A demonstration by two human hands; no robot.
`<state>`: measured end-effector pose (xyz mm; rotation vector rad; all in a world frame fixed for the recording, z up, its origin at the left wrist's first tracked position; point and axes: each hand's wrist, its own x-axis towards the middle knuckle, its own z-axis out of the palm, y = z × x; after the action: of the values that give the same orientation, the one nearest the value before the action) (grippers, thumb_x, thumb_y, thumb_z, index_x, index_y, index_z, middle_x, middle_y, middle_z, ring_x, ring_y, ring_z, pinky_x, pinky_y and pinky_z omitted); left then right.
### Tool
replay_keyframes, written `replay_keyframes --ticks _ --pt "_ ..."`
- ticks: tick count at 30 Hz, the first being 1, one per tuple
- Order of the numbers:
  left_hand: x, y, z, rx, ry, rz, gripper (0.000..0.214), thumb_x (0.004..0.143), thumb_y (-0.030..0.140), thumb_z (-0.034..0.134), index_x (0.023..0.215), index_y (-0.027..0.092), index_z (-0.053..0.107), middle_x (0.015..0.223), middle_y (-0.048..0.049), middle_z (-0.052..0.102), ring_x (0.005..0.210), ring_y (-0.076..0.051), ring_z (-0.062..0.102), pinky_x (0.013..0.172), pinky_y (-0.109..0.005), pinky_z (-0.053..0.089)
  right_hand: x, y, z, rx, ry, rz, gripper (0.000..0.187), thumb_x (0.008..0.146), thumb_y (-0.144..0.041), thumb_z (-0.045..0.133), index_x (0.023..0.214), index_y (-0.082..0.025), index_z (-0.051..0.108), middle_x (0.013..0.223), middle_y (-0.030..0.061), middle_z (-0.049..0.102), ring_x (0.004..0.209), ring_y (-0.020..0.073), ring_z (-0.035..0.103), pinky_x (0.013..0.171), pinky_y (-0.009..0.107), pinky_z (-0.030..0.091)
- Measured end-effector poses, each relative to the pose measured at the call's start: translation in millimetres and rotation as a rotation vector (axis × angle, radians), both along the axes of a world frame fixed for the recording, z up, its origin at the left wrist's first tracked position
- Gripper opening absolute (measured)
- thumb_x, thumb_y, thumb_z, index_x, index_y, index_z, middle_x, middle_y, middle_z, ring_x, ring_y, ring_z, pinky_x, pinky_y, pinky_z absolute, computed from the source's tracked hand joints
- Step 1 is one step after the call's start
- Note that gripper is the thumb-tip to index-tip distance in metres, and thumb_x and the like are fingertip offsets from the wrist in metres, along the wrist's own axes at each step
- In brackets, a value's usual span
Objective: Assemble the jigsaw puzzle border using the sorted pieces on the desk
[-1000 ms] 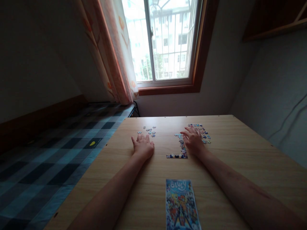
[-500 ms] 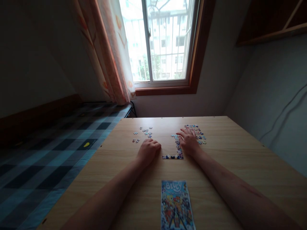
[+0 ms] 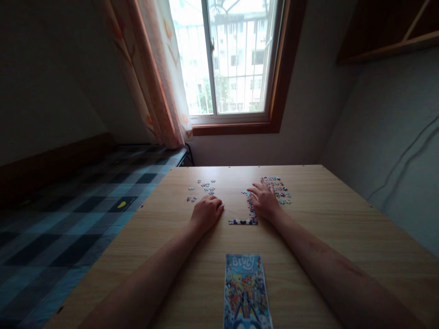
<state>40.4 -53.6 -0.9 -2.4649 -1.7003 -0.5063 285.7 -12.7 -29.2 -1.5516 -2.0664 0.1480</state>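
A glossy printed sheet (image 3: 245, 285) lies nearest on the wood-grained table (image 3: 202, 278), its long axis running toward the far edge and its "Bluey" title at that end.

Beyond it is the joined part of the puzzle (image 3: 243, 222), shaped like a backward L. Its near row lies roughly parallel to the table's far edge; from that row's right end a longer column points to the far edge, with a few pale pieces turning left at the tip.

The left hand (image 3: 206, 212) rests left of this part, fingers curled; whether they pinch a piece, I cannot tell. The right hand (image 3: 265, 201) is open, fingers spread, covering some of the column and of the rows of loose pieces (image 3: 284, 195) behind it. Scattered pieces (image 3: 206, 185), small, knobbed card shapes, lie toward the far left corner, beyond the left hand.

Past the table's left edge is a bed (image 3: 128, 178) in checked cloth; past the far edge, a flowered curtain (image 3: 157, 82) and a wood-framed window (image 3: 240, 68).
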Motion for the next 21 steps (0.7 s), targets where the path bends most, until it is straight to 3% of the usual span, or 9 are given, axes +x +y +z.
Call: replay_keyframes --ticks 11,21 --pt "7.3 -3.4 3.5 -0.035 0.014 0.101 0.017 0.091 0.028 0.059 0.086 0.018 0.072 0.099 -0.0084 0.071 0.098 -0.024 0.063 0.087 -0.034 0.05 -3.1 -2.3 5.0 -0.077 -0.119 0.027 0.041 0.098 -0.038 0.042 0.134 -0.029 0.06 0.153 0.0071 0.042 0.149 0.0346 0.019 0.116 0.069 0.007" --pt "2.5 -0.1 -5.2 -0.034 -0.127 0.04 0.018 0.091 0.026 0.057 0.098 0.017 0.072 0.106 -0.0082 0.07 0.103 -0.024 0.06 0.096 -0.036 0.048 -3.5 2.2 0.0 -0.093 -0.146 0.024 0.047 0.099 -0.043 0.037 0.142 -0.03 0.052 0.156 0.0073 0.039 0.151 0.0324 0.016 0.118 0.063 0.007"
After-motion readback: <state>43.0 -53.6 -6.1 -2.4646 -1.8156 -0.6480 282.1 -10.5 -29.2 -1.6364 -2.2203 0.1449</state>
